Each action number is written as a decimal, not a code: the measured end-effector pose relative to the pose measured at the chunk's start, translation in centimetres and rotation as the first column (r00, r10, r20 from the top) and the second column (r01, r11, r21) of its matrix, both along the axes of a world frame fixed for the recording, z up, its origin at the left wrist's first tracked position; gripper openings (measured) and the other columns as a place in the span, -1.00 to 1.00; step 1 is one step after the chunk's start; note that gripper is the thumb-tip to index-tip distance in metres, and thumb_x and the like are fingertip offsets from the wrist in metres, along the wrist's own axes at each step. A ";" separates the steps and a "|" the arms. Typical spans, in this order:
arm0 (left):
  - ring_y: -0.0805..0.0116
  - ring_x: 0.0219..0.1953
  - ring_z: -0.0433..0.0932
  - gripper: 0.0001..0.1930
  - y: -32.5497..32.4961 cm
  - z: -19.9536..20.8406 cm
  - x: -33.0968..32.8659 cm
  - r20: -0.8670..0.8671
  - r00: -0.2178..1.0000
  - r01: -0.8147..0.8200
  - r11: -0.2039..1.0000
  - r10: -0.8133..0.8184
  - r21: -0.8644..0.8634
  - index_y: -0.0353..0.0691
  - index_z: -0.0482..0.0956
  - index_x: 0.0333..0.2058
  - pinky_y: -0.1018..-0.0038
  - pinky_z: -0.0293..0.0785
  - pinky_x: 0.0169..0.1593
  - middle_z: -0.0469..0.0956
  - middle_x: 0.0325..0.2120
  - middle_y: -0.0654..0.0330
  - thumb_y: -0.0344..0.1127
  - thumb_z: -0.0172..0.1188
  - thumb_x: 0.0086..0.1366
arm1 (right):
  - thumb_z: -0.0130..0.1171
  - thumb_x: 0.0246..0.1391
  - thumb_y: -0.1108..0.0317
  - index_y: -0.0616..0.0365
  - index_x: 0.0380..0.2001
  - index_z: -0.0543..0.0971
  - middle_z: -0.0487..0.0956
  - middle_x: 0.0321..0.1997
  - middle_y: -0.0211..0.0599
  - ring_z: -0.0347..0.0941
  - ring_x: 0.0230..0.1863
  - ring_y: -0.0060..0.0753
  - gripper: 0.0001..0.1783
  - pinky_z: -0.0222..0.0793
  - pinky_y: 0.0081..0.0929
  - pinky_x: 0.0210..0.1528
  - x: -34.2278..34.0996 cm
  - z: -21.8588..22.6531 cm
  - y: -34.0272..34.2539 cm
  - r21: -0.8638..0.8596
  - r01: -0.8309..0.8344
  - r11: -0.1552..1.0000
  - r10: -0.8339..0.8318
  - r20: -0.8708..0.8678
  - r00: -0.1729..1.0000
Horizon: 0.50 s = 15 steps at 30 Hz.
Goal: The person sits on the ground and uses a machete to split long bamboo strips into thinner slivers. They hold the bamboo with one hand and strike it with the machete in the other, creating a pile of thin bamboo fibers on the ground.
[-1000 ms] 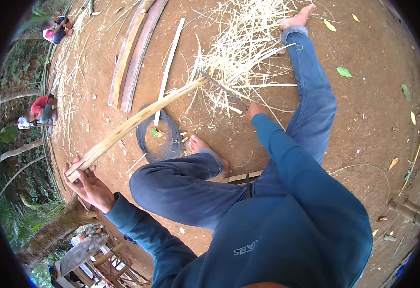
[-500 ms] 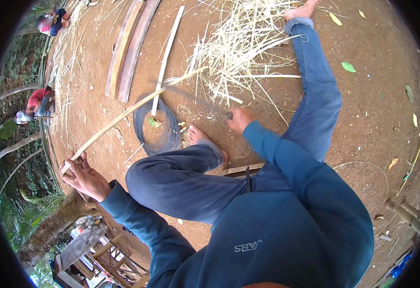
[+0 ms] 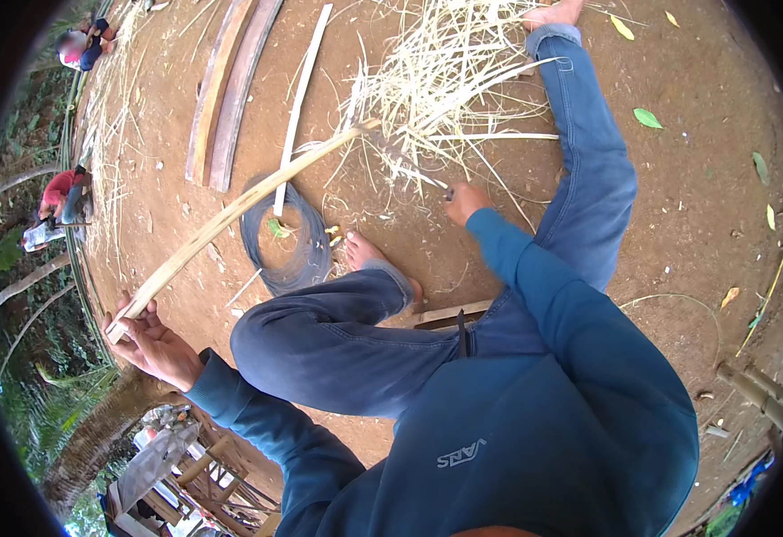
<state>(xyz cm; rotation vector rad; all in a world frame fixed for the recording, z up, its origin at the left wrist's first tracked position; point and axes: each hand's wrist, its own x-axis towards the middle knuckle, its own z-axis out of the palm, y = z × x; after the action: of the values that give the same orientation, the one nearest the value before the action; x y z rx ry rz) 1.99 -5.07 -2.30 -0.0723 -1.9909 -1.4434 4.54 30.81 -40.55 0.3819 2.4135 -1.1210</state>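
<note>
My left hand [image 3: 154,347] is closed around the near end of a long pale strip of split bamboo [image 3: 239,205]. The strip slants up and away to the right, its far end over the edge of a heap of shavings [image 3: 463,80]. In my right hand [image 3: 468,203] is the handle of a long knife [image 3: 423,172], its blade blurred and pointing up-left toward the strip's far end. Whether the blade touches the strip I cannot tell. Beneath the strip lies a coil of dark wire [image 3: 257,242] on the dirt.
Two long boards [image 3: 230,98] and a thin pale slat [image 3: 300,107] lie on the ground ahead. My bent left leg [image 3: 338,345] and stretched right leg [image 3: 588,170] flank the work area. Two people, one in a red top [image 3: 59,190], sit far left. Bamboo poles [image 3: 758,394] stand at right.
The bamboo strip has turned in my left hand, so a broader face shows. My right hand has moved slightly right and up with the knife, and its blade now points more steeply away.
</note>
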 end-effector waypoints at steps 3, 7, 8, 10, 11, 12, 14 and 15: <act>0.18 -0.04 0.48 -0.57 0.4 0.2 0.5 -0.002 1.000 0.021 1.000 -0.021 -0.010 -0.29 0.17 0.12 0.39 0.51 -0.03 0.41 -0.05 -0.09 -0.26 0.00 0.36 | 0.15 -0.09 0.23 0.14 -0.37 0.62 0.59 -0.38 0.05 0.55 -0.33 0.03 -0.76 0.45 -0.15 -0.22 0.0 5.0 -1.2 0.006 -0.112 0.994 0.112 -0.129 0.985; 0.16 -0.03 0.47 -0.57 0.5 0.3 0.3 0.017 1.000 0.015 0.998 -0.014 -0.053 -0.29 0.17 0.13 0.37 0.49 -0.01 0.41 -0.04 -0.10 -0.25 -0.01 0.37 | 0.13 -0.08 0.24 0.15 -0.40 0.61 0.59 -0.40 0.03 0.54 -0.36 0.05 -0.76 0.45 -0.13 -0.23 -0.8 0.8 -1.5 -0.039 0.027 0.999 -0.033 -0.158 0.987; 0.16 -0.03 0.47 -0.57 0.7 0.2 0.3 0.017 1.000 0.014 0.998 -0.013 -0.057 -0.29 0.17 0.13 0.37 0.49 -0.01 0.41 -0.05 -0.09 -0.25 -0.01 0.37 | 0.13 -0.08 0.23 0.15 -0.39 0.61 0.59 -0.40 0.03 0.54 -0.36 0.05 -0.76 0.46 -0.13 -0.22 -1.0 0.1 -0.9 -0.029 0.022 0.999 -0.025 -0.110 0.994; 0.16 -0.03 0.47 -0.58 0.9 -0.1 0.5 0.004 1.000 -0.003 0.999 0.004 -0.041 -0.29 0.17 0.13 0.38 0.49 -0.02 0.41 -0.05 -0.09 -0.25 -0.02 0.37 | 0.14 -0.08 0.23 0.15 -0.39 0.61 0.59 -0.40 0.03 0.54 -0.36 0.05 -0.75 0.46 -0.13 -0.21 -1.4 1.0 -0.1 -0.011 0.005 1.000 -0.005 -0.006 1.000; 0.17 -0.03 0.47 -0.58 0.9 -0.2 0.5 -0.003 1.000 -0.011 0.999 0.011 -0.031 -0.29 0.17 0.12 0.38 0.49 -0.03 0.41 -0.05 -0.09 -0.26 -0.02 0.37 | 0.15 -0.08 0.23 0.16 -0.38 0.61 0.59 -0.40 0.03 0.54 -0.35 0.05 -0.76 0.46 -0.14 -0.20 -1.4 1.6 -0.2 0.013 -0.021 1.000 0.021 -0.022 1.000; 0.17 -0.03 0.47 -0.58 1.1 0.1 0.6 -0.005 1.000 -0.019 0.999 0.019 -0.036 -0.28 0.18 0.12 0.38 0.49 -0.03 0.41 -0.05 -0.09 -0.26 -0.03 0.37 | 0.15 -0.08 0.24 0.17 -0.38 0.60 0.60 -0.39 0.03 0.55 -0.35 0.04 -0.76 0.46 -0.14 -0.19 -1.1 2.4 -0.5 0.034 -0.048 0.998 0.049 -0.035 0.998; 0.18 -0.03 0.47 -0.59 1.3 0.8 0.7 -0.011 0.999 -0.036 0.998 0.036 -0.047 -0.28 0.18 0.12 0.38 0.49 -0.04 0.41 -0.05 -0.09 -0.26 -0.03 0.38 | 0.16 -0.08 0.25 0.17 -0.38 0.61 0.60 -0.38 0.03 0.55 -0.33 0.03 -0.76 0.46 -0.15 -0.18 -0.7 1.4 -1.0 0.041 -0.040 0.998 0.040 -0.005 0.999; 0.18 -0.03 0.47 -0.59 1.5 0.9 0.5 -0.008 1.000 -0.022 0.998 0.022 -0.053 -0.28 0.18 0.12 0.38 0.49 -0.04 0.41 -0.05 -0.09 -0.26 -0.04 0.38 | 0.16 -0.07 0.25 0.17 -0.38 0.61 0.60 -0.37 0.03 0.55 -0.31 0.03 -0.76 0.46 -0.16 -0.17 -0.7 -0.8 -1.0 0.037 0.010 0.999 -0.011 0.033 0.999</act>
<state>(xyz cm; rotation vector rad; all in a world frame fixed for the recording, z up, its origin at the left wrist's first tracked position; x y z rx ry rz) 2.52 -3.59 -1.36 -0.0786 -2.0182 -1.3743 3.85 29.86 -41.36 0.4223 2.4086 -1.0679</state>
